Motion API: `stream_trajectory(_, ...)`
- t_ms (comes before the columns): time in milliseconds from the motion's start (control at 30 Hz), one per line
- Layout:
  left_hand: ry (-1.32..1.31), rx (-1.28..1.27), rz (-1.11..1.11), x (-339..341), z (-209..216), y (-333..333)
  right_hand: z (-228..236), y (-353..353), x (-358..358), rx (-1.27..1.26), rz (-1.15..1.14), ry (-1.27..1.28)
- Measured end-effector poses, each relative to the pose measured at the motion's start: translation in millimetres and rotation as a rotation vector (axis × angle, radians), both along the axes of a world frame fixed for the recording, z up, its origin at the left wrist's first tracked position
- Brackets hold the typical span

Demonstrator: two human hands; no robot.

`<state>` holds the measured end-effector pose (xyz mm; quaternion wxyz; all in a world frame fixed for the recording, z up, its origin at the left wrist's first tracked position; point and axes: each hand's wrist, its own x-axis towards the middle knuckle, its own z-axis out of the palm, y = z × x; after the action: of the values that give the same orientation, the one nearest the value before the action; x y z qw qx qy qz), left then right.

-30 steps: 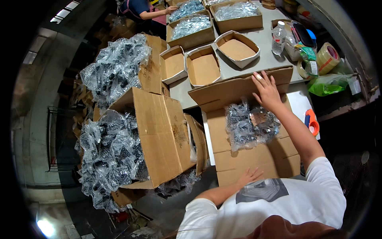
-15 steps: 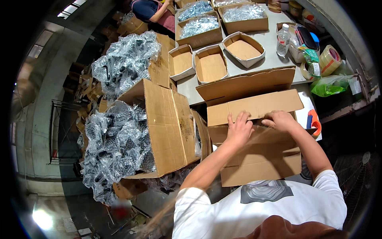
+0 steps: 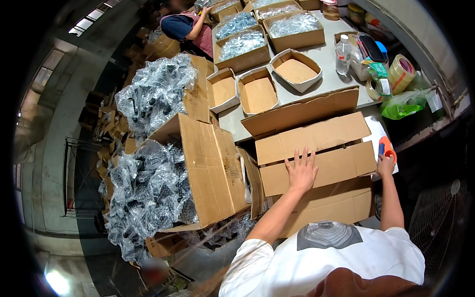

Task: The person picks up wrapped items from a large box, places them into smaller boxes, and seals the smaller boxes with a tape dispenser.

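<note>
A cardboard box [image 3: 341,166] stands before me, its two inner flaps folded in with a narrow dark gap between them. The far outer flap [image 3: 307,110] stands up, and the near outer flap [image 3: 331,205] hangs out toward my body. My left hand [image 3: 302,174] lies flat on the folded flaps with its fingers spread. Just right of the box, my right hand [image 3: 385,166] is closed round the lower end of an orange and blue tape dispenser [image 3: 390,148], which lies over a white surface.
Large open cartons [image 3: 210,168] on the left overflow with bubble-wrapped parts [image 3: 143,183]. Shallow trays [image 3: 259,94] and boxes of bagged pieces [image 3: 243,45] cover the table [image 3: 366,94]. A water bottle [image 3: 342,55] and tape rolls [image 3: 402,72] stand at right. A co-worker [image 3: 188,27] works far left.
Both inner flaps now lie folded in. My left hand has flattened onto them, and my right hand has left the box and taken hold of the tape dispenser.
</note>
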<state>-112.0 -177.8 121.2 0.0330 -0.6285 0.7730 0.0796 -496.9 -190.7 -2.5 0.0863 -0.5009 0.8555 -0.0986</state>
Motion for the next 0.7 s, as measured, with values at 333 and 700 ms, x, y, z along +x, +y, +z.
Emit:
stream_trajectory(333,0.191,-0.096,-0.062,15,-34,-17,109,-17,15,-0.269,-0.049,-0.404)
stream_trajectory(700,1.641,0.379,0.327,28,-34,-75,144,19,223,-0.664,0.867,-0.824)
